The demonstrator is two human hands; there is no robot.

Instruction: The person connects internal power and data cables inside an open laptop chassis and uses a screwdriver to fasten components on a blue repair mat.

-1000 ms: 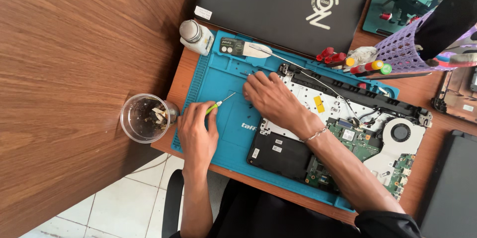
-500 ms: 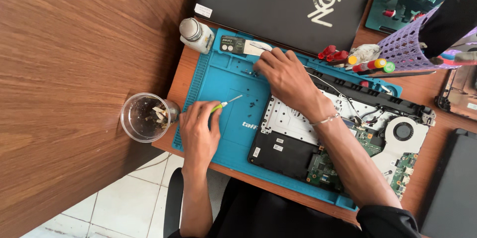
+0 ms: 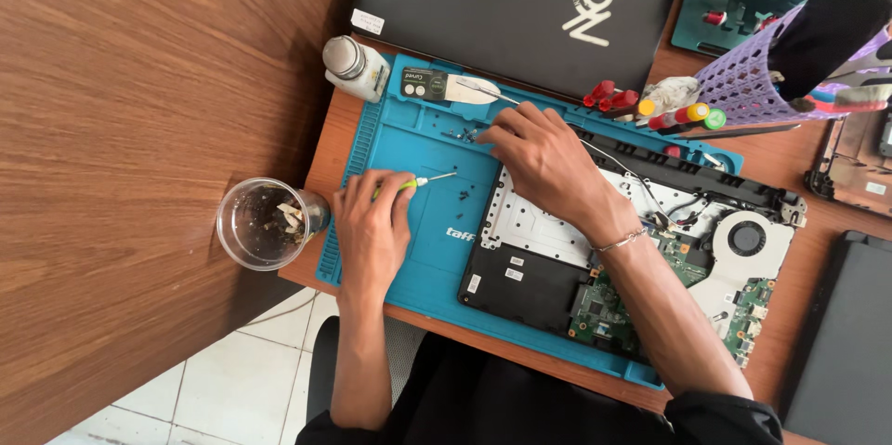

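On the blue mat (image 3: 437, 250), the left hand (image 3: 372, 227) has its grip closed around a small screwdriver (image 3: 420, 182), tip pointing toward the opened laptop (image 3: 650, 259). Farther up the mat, the right hand (image 3: 539, 162) pinches at tiny screws (image 3: 465, 134); whether it holds one is unclear.

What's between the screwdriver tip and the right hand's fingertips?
Head view: bare blue mat with a few small dark screws between screwdriver and right hand.
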